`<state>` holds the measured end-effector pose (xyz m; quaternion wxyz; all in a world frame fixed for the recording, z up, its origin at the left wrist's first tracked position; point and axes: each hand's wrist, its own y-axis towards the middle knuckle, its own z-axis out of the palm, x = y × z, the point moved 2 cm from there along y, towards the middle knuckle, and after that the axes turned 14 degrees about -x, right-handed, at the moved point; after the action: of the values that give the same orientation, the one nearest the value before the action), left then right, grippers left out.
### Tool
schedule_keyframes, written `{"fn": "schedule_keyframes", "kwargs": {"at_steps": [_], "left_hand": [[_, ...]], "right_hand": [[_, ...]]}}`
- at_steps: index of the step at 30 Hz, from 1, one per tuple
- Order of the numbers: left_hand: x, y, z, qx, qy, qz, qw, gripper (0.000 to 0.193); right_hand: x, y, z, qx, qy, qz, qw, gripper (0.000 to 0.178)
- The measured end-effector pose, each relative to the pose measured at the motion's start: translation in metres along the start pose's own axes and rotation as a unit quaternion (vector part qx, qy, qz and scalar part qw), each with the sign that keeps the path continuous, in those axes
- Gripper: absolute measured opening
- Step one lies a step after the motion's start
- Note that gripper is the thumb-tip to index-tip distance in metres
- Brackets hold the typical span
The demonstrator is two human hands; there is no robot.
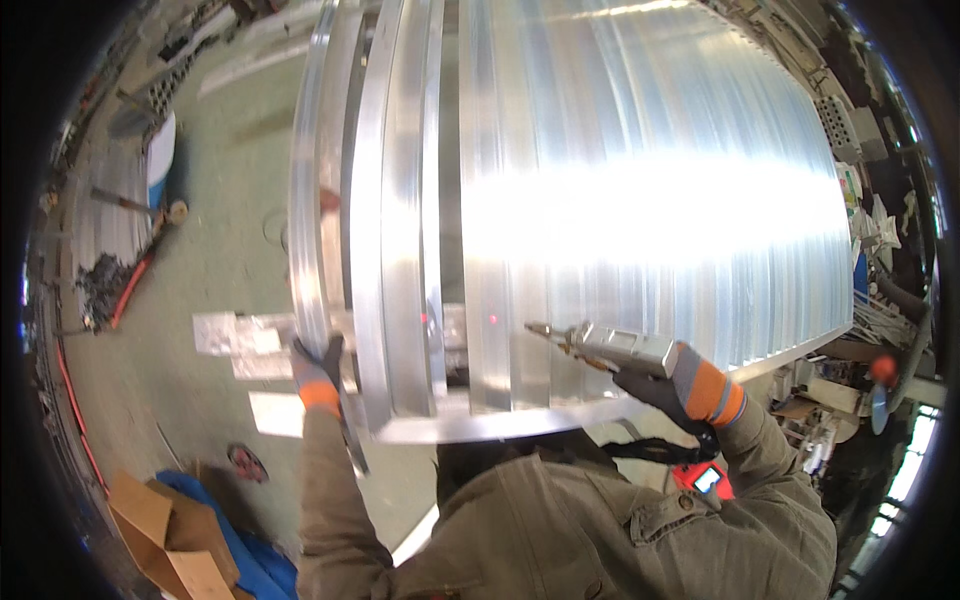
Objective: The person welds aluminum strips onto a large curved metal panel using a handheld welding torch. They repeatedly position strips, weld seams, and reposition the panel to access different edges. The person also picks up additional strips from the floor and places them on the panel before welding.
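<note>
Your L hand (pixel 318 365) looks clamped on a long, shiny metal bar (pixel 308 200) running fwd from it, prob. to steady it. Your R hand (pixel 668 388) is wrapped round the rear of a boxy silver nozzle gun (pixel 630 345), likely so the thin tip points L, clear of your fingers. Fwd of R hand: smooth, ribbed metal slats (pixel 640 110), w/ strong glare.

Pale support beams (pixel 255 340): metal profiles (pixel 402 200) across | green floor (pixel 230 240): red hose (pixel 73 400), open cardboard box (pixel 192 518)
</note>
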<state>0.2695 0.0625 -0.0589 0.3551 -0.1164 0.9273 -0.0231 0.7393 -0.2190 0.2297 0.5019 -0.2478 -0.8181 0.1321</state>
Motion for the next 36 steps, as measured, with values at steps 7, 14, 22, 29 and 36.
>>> {"fn": "schedule_keyframes", "kwargs": {"at_steps": [7, 14, 22, 29, 36], "left_hand": [[-0.071, -0.071, -0.005, -0.011, 0.006, -0.025, 1.0, 0.112], [-0.137, -0.106, 0.046, 0.041, -0.072, 0.011, 0.996, 0.112], [-0.169, -0.13, 0.098, 0.089, -0.039, 0.014, 0.995, 0.112], [-0.189, -0.13, 0.107, 0.074, 0.022, -0.021, 0.997, 0.117], [-0.213, -0.128, 0.117, 0.091, 0.073, -0.025, 0.993, 0.122]], "right_hand": [[-0.023, -0.008, 0.001, -0.044, -0.02, 0.015, 0.999, 0.044], [-0.01, -0.007, -0.007, -0.093, -0.013, -0.066, 0.993, 0.043], [-0.024, -0.009, -0.013, -0.11, -0.014, -0.002, 0.994, 0.042], [-0.04, -0.009, -0.018, -0.123, 0.036, 0.003, 0.992, 0.041], [-0.057, -0.005, -0.021, -0.116, 0.016, 0.035, 0.993, 0.042]]}}
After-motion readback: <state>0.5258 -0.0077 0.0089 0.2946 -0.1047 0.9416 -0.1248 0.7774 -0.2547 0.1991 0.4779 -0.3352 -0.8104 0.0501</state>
